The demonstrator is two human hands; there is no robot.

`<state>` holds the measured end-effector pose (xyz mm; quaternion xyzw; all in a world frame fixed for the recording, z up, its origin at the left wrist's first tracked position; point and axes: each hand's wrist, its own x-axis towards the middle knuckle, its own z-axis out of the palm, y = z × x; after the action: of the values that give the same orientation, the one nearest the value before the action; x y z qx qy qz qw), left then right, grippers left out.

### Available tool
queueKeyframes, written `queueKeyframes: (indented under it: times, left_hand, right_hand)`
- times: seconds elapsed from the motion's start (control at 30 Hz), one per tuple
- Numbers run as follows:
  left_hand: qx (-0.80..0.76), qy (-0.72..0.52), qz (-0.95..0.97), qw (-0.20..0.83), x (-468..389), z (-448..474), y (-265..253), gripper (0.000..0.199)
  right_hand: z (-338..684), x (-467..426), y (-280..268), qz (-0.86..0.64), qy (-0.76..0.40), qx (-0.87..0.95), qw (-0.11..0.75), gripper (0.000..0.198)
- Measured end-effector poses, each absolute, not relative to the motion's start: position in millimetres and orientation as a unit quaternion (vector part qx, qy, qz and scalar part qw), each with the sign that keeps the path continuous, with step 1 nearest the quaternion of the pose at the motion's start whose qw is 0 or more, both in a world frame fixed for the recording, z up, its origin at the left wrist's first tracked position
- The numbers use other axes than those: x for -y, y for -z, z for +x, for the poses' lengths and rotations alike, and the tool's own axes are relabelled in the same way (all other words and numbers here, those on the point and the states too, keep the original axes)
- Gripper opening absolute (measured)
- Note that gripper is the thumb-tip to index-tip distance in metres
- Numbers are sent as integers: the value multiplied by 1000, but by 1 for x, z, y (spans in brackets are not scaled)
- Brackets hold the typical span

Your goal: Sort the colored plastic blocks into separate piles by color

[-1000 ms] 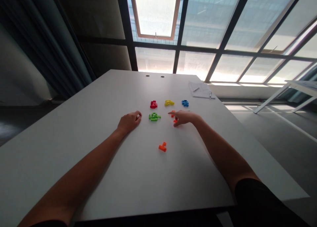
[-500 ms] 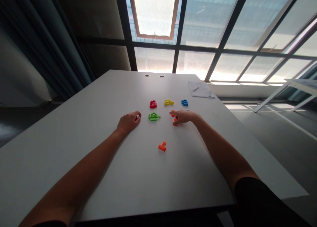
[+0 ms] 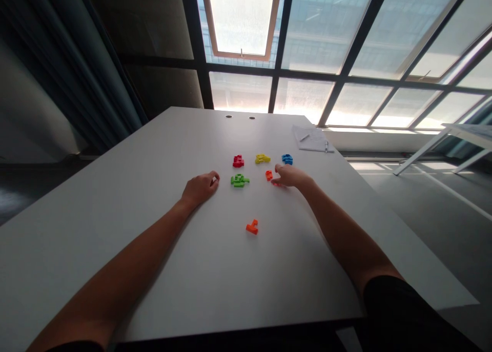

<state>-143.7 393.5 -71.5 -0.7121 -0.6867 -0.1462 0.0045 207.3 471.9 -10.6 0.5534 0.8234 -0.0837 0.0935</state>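
My left hand [image 3: 201,188] rests on the white table [image 3: 184,280], its fingers curled closed, with nothing visible in them. Just right of it lies a green block piece [image 3: 240,181], built of several parts. My right hand [image 3: 291,176] hovers low over orange pieces, thumb and index finger apart. One orange piece [image 3: 268,175] sits left of its fingertips; another orange piece [image 3: 275,183] is partly hidden under the fingers, and whether they touch it I cannot tell. Closer to me lies a T-shaped orange piece [image 3: 252,227], by itself.
Behind the hands stand a red block piece [image 3: 238,161], a yellow block piece [image 3: 262,159] and a blue block piece [image 3: 287,159] in a row. Paper sheets [image 3: 315,141] with pens lie at the far right table edge. Windows rise beyond; a dark curtain [image 3: 73,65] hangs left.
My right hand has shifted slightly right and its index finger has drawn back, uncovering the left orange piece. My left hand stays in place.
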Motion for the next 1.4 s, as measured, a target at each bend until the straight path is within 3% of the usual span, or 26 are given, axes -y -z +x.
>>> queueKeyframes:
  times: [0.23,0.5,0.97,1.07,1.23,1.4]
  left_hand:
    - [684,149,-714,7,-396,-145,73,26]
    - [684,149,-714,8,-395,-145,74,26]
    - [680,150,-718,13,-395,-145,75,26]
    - [680,151,-718,11,-395,-145,75,26]
    - [683,149,-715,11,-395,-145,75,27]
    - [682,148,-716,10,-395,-146,74,28]
  right_hand:
    - [213,-476,11,530,93,-834,121,46]
    - [209,-477,21,518,67,-849,77,33]
    - [199,-461,3,513,31,-853,91,36]
    - [185,-437,-18,437,82,-887,120,29]
    - [152,-397,-27,224,256,-921,188,34]
    - [133,-391,-5,177,270,-917,234,26]
